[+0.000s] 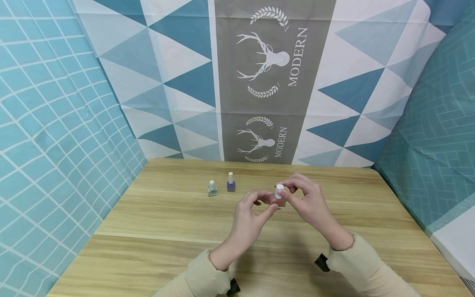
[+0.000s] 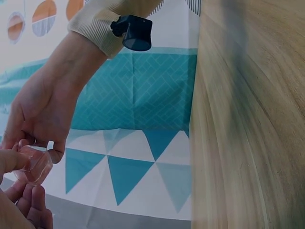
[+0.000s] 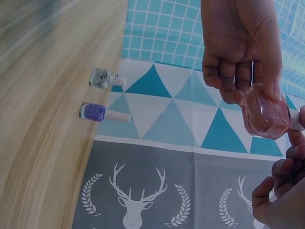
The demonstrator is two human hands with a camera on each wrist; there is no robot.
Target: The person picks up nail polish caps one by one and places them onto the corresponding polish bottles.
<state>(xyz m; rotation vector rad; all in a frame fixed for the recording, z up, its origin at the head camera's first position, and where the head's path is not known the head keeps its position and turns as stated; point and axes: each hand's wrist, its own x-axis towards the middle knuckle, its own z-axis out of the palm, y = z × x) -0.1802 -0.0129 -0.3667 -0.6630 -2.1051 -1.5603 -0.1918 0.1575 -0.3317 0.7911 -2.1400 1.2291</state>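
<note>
Above the table, both hands meet at a squarish glass nail polish bottle (image 3: 264,114) filled with pink polish. My left hand (image 1: 248,214) grips its body between thumb and fingers. The thumb and fingertips of my right hand (image 1: 309,202) pinch the white cap (image 1: 279,190) at the top. In the right wrist view the cap sits at the bottle's neck. Part of the bottle is hidden behind fingers in the head view.
To the left of the hands stand a purple nail polish bottle (image 1: 231,185) with a tall white cap and a clear, glittery bottle (image 1: 212,190) with a short white cap. The wooden table (image 1: 156,214) reaches back to a patterned cloth wall (image 1: 178,74).
</note>
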